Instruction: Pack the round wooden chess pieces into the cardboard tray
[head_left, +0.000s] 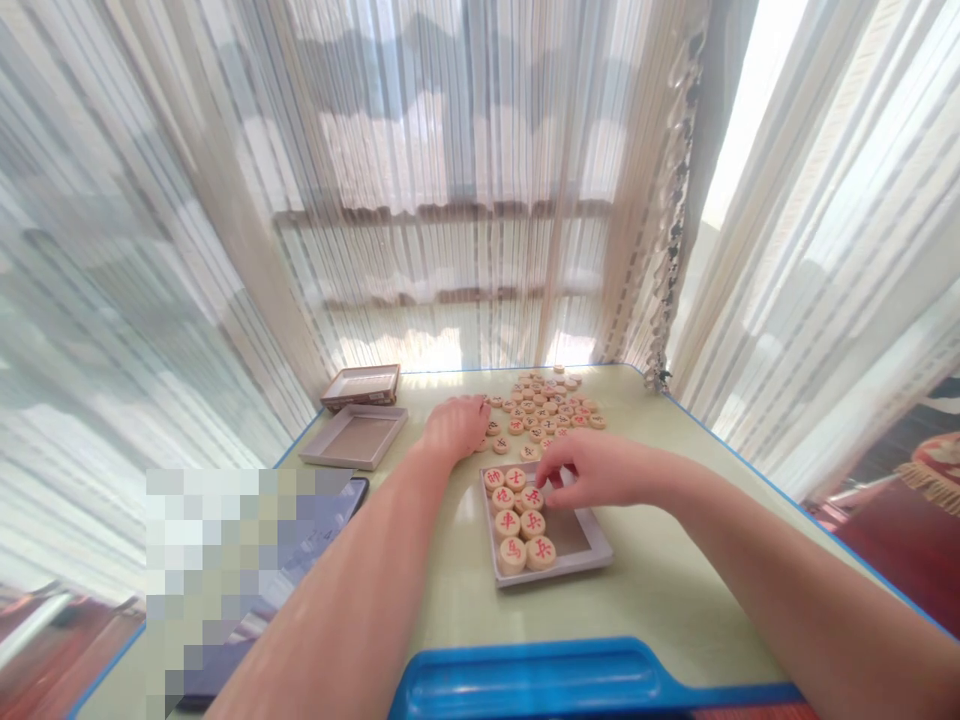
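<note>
A shallow light-coloured box tray [551,577] lies on the table, with round wooden xiangqi pieces bearing red characters in two columns along its left side. My right hand [596,468] reaches over the tray from the right. Its thumb and curled fingers pinch at the edge of a slightly tilted xiangqi piece [532,499] in the right column. Farther back, my left hand [456,425] is palm down at the left edge of a loose spread of xiangqi pieces [541,412]. Its fingertips reach down among the nearest pieces, and their grip is hidden.
Two more shallow boxes, a nearer one [356,437] and a farther one [364,384], lie at the back left. A dark phone or tablet [330,530], partly pixelated, is left of my left forearm. A blue raised edge [540,680] borders the table's front. Sheer curtains [450,150] hang behind.
</note>
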